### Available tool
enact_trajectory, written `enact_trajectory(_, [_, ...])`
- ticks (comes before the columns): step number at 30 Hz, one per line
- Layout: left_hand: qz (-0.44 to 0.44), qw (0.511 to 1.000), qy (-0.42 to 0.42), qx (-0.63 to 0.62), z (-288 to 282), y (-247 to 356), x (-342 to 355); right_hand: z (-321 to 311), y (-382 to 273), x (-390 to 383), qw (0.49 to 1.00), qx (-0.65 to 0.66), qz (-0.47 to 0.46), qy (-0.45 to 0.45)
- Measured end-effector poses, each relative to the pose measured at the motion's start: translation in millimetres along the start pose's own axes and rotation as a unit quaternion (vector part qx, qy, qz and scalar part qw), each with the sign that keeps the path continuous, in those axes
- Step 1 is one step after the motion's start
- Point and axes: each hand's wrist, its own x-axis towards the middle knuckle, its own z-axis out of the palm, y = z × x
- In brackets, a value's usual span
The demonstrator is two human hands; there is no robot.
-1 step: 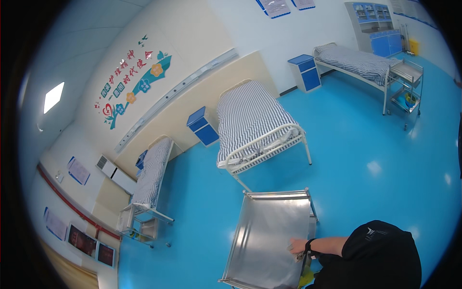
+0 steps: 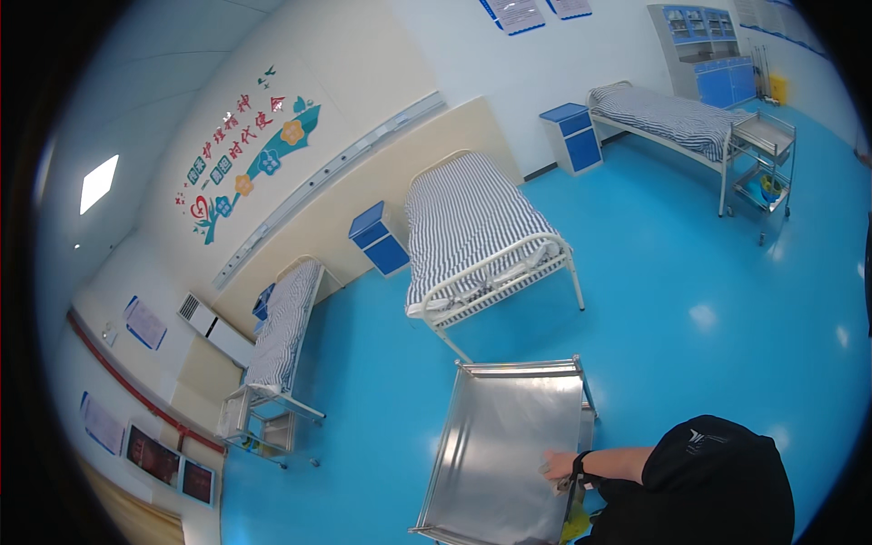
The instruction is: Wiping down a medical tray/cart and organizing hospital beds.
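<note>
From the lower right my right arm reaches in, wearing a short black sleeve [image 2: 718,472] and a dark band [image 2: 579,463] at the wrist. My right hand [image 2: 557,465] is over the right side of a steel cart's top tray [image 2: 490,445], with its fingers curled downward. A small beige patch shows just under the hand; what it is cannot be made out. Below it, beside the cart's right edge, part of something yellow [image 2: 576,523] is visible. My left hand is not in view.
Beyond the cart stands a white-framed bed [image 2: 481,227] with striped bedding. Similar beds stand at the left [image 2: 286,327] and far right [image 2: 668,118], each with a small steel cart at its foot. Blue-and-white bedside cabinets [image 2: 380,241] line the wall.
The whole view has shifted very slightly. My right hand stays at the same place on the cart.
</note>
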Motion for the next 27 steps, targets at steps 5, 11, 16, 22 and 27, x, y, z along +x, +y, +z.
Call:
enact_trajectory(5, [-0.079, 0.983, 0.155, 0.050, 12, -9, 1, 28, 24, -17, 0.977, -0.095, -0.175, 0.079])
enact_trajectory(11, [-0.071, 0.988, -0.007, 0.140, -24, -5, 0, 61, 36, 11, 0.980, -0.034, -0.195, 0.015])
enact_trajectory(16, [-0.077, 0.977, 0.118, 0.158, -7, -16, -12, -5, -59, -72, 0.990, 0.138, 0.021, -0.029])
enact_trajectory(22, [-0.281, 0.918, 0.160, -0.229, -51, 15, -2, -25, -76, -90, 0.994, 0.098, 0.046, -0.018])
enact_trajectory(27, [-0.287, 0.921, 0.136, -0.224, -47, 10, -4, -19, -68, -80, 0.993, 0.104, 0.049, -0.040])
